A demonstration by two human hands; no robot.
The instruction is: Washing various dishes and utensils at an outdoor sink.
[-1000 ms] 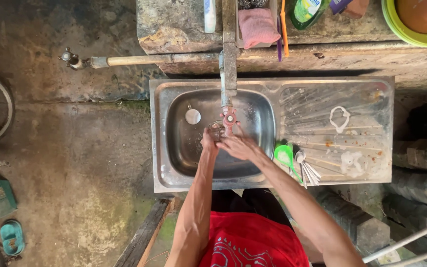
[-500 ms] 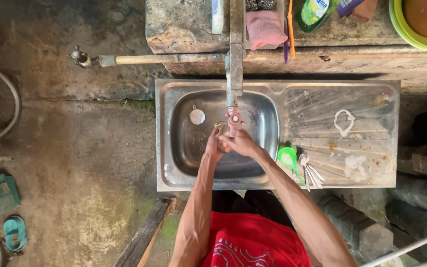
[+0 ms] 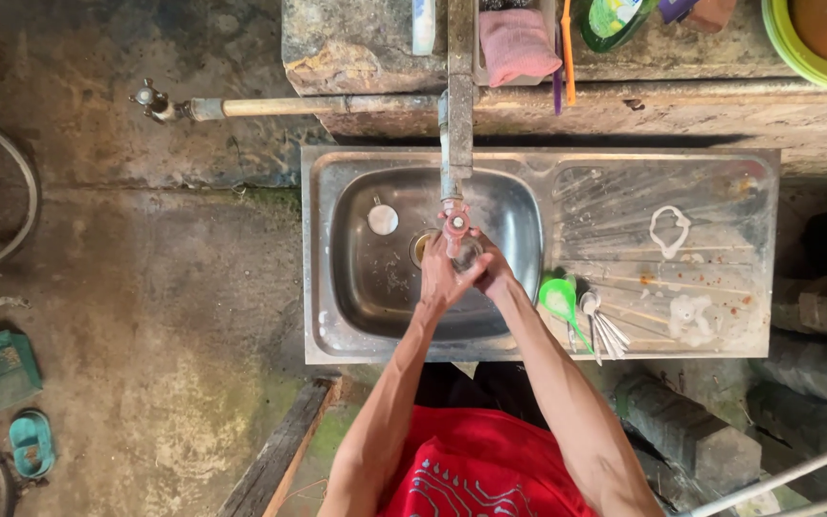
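Your left hand [image 3: 439, 278] and right hand [image 3: 492, 273] close together around a small glass [image 3: 468, 253] under the tap [image 3: 455, 222], catching its stream.

Soft, even daylight fills the scene, moderately bright, with no hard sun patches; a dark band of shadow lies under the stone ledge [image 3: 624, 91] along the far rim of the steel sink [image 3: 337, 287]; the draining board on the right gives a dull sheen, with small glints on the spoons [image 3: 600, 330]; the wide lens bends the edges; the left hand [image 3: 439, 278] and right hand [image 3: 492, 270] look slightly soft; far corners darken.
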